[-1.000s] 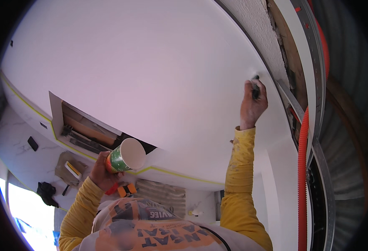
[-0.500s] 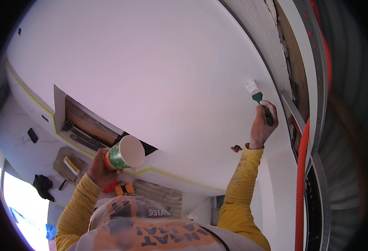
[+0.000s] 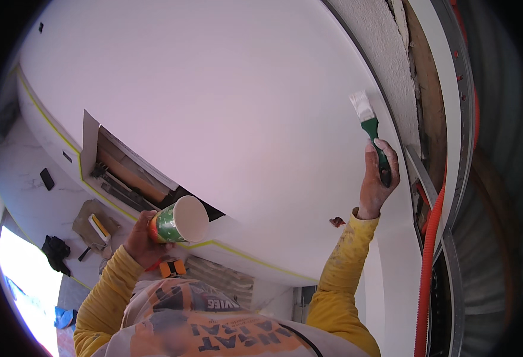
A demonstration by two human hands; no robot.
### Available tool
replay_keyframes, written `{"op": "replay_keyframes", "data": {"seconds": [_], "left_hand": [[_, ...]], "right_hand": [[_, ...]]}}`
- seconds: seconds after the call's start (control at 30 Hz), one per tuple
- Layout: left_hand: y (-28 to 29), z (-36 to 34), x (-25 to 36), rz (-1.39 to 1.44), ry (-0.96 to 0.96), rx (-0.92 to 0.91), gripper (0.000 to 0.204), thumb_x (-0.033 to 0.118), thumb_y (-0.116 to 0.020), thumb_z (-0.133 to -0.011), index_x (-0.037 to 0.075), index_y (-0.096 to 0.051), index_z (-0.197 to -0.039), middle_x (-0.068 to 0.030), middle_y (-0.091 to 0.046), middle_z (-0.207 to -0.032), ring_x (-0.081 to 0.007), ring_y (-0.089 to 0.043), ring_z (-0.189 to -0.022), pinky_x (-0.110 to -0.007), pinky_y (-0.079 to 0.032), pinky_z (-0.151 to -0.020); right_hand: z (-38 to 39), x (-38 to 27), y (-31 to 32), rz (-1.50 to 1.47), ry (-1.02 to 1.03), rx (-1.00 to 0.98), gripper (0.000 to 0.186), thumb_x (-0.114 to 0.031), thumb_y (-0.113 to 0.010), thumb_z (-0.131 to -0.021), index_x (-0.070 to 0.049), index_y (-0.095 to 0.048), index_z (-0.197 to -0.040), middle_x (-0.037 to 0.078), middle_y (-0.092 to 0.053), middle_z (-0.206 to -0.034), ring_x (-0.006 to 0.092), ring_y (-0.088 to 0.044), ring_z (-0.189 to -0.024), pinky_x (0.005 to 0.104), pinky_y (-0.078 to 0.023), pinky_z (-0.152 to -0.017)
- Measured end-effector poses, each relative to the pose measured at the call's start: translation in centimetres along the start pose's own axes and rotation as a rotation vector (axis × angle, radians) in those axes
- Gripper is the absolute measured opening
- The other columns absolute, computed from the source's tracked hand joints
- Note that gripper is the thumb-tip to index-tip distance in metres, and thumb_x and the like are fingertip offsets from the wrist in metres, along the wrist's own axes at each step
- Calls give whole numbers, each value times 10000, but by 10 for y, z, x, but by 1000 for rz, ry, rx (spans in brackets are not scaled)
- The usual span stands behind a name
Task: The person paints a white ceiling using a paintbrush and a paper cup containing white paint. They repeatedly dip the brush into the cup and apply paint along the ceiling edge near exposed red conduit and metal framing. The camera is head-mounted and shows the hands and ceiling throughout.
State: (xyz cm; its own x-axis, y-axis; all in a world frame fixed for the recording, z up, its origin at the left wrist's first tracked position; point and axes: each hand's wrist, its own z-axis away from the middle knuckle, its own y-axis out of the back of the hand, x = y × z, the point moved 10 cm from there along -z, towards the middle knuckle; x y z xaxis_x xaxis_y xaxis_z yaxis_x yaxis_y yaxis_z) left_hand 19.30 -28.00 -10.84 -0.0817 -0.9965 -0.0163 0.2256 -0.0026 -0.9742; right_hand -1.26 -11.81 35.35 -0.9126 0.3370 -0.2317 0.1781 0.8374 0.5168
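My right hand [image 3: 380, 174] grips the green handle of a paintbrush [image 3: 369, 122], thumb and fingers wrapped round it. White paint coats the bristles, which lie at or very close to the smooth white surface [image 3: 243, 107], near its dark curved edge. I cannot tell whether they touch it. In my left hand [image 3: 143, 241] is a green and orange paper cup [image 3: 178, 221], tilted so its pale mouth faces up and to the right. How much the cup holds does not show. Whitish smears mark the fingers of my right hand.
A rectangular opening [image 3: 136, 172] cuts into the white surface at left, edged nearby by yellow tape [image 3: 231, 249]. Red corrugated conduit [image 3: 428, 273] runs along the right. Reddish wires [image 3: 337, 222] stick out beside my right forearm. Below left lie a black bag [image 3: 56, 253] and a phone-like dark object [image 3: 47, 179].
My right hand and the paintbrush have shifted slightly up in the picture, the brush now pointing more upright. The left hand still holds the cup in nearly the same place.
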Motion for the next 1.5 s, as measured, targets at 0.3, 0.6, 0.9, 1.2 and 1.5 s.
{"op": "replay_keyframes", "data": {"seconds": [0.3, 0.6, 0.9, 1.2, 1.5], "left_hand": [[2, 1, -1, -21, 0, -31, 378, 440, -572, -948, 109, -638, -1119, -77, -713, -986, -230, -691, -840, -328, -587, -653], [-4, 2, 9, -1, 31, -25, 394, 429, -569, -952, 82, -630, -1129, -101, -723, -963, -255, -717, -816, -335, -626, -635], [-16, -14, 24, 45, 58, -29, 391, 420, -568, -953, 77, -634, -1128, -102, -726, -966, -253, -718, -831, -337, -623, -631], [-28, -38, 38, 59, 49, 55, 416, 435, -552, -959, 65, -643, -1125, -109, -730, -926, -254, -719, -776, -323, -618, -623], [-36, -64, 46, 37, 85, 52, 436, 439, -536, -968, 52, -637, -1143, -123, -732, -903, -269, -724, -743, -318, -625, -611]], "right_hand": [[-38, 23, -43, -187, 49, -95, 277, -57, -718, -926, -45, -636, -1190, 68, -622, -1168, 150, -622, -1048, 294, -573, -921], [-38, 33, -23, -159, -16, -117, 297, -144, -727, -939, -40, -629, -1199, 60, -608, -1157, 153, -619, -1065, 303, -551, -958], [-43, 66, -9, -80, -90, -121, 307, -132, -722, -943, -30, -621, -1214, 50, -599, -1160, 137, -609, -1032, 290, -540, -945], [-50, 110, 15, 5, -163, -98, 294, -127, -712, -954, -23, -618, -1213, 49, -597, -1157, 123, -598, -1015, 275, -521, -925], [-49, 155, 46, 107, -267, -36, 292, -163, -713, -958, -26, -631, -1203, 55, -628, -1144, 134, -601, -1030, 281, -498, -930]]}}
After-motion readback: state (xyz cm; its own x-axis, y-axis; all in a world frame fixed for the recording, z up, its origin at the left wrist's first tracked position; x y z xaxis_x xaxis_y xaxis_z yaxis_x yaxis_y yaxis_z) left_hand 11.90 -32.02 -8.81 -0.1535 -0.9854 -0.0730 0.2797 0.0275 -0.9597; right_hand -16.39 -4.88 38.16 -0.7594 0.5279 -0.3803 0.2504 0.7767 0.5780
